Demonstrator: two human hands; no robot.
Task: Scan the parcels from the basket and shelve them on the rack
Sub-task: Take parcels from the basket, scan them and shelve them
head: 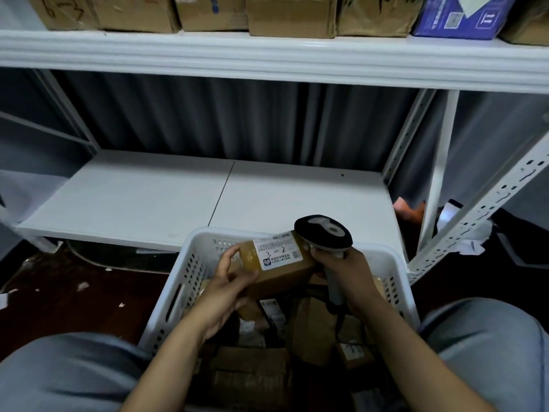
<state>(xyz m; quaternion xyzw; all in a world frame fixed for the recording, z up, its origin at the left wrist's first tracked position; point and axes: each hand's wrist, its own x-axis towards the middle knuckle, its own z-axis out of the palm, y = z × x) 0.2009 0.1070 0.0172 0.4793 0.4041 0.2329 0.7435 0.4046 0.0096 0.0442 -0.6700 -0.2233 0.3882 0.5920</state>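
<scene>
Your left hand (228, 283) is curled around the near end of a small brown parcel (276, 267), thumb on top and fingers underneath, holding it above the basket (190, 272). The parcel is a tape-wrapped cardboard box, glossy, with a white label (277, 252) facing up and "3-2" handwritten on it. Your right hand (344, 275), just beside the parcel's far right end, is wrapped tight around the grey handle of a barcode scanner (323, 233), its rounded black head sitting over the label's edge. Below both hands the white perforated plastic basket holds more brown boxes. Beyond your hands lies the rack's bare white lower shelf (148, 197); above it the upper shelf (267, 58) carries cardboard cartons (291, 16).
</scene>
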